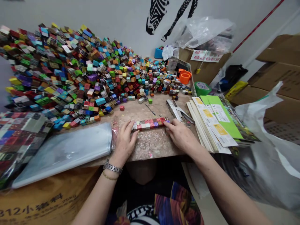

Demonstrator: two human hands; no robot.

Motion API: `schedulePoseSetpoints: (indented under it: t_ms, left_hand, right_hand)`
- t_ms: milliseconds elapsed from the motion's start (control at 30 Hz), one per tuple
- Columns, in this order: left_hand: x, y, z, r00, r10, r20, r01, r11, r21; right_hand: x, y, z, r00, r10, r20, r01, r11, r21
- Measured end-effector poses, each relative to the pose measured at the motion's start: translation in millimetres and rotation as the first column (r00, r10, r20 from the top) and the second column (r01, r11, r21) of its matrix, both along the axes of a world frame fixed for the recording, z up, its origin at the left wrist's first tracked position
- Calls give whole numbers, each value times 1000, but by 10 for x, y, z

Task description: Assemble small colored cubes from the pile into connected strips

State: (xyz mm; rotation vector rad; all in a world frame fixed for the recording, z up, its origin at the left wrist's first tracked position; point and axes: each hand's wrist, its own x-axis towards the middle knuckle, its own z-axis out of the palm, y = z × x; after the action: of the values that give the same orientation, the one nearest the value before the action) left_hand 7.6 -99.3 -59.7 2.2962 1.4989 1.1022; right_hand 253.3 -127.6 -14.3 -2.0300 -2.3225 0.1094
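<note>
A row of small patterned cubes (151,123), mostly red and white with some purple at its right end, lies on the worn table in front of me. My left hand (124,141) grips the row's left end between thumb and fingers. At the opposite end, my right hand (182,134) closes on the row with thumb and index finger. A single red cube (122,107) rests just beyond my left hand. Beyond the row lies a metal stapler-like tool (174,110).
A large heap of coloured cubes (77,68) covers the table's back left. Clear plastic bags (67,153) and a wrapped block of cubes (21,137) lie left. Stacked cards (206,122), green tape (202,88) and an orange tape roll (185,77) are on the right.
</note>
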Motion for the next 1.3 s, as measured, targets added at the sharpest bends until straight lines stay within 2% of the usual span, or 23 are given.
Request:
schedulePoseSetpoints:
  t_ms: [667, 1300]
  left_hand:
    - [-16, -1, -10, 998, -5, 57, 7, 999, -39]
    - [-8, 2, -23, 996, -8, 84, 11, 999, -38]
  right_hand:
    - [-229, -4, -12, 998, 57, 2, -57, 997, -48]
    - [-465, -16, 79, 992, 109, 62, -101, 989, -108]
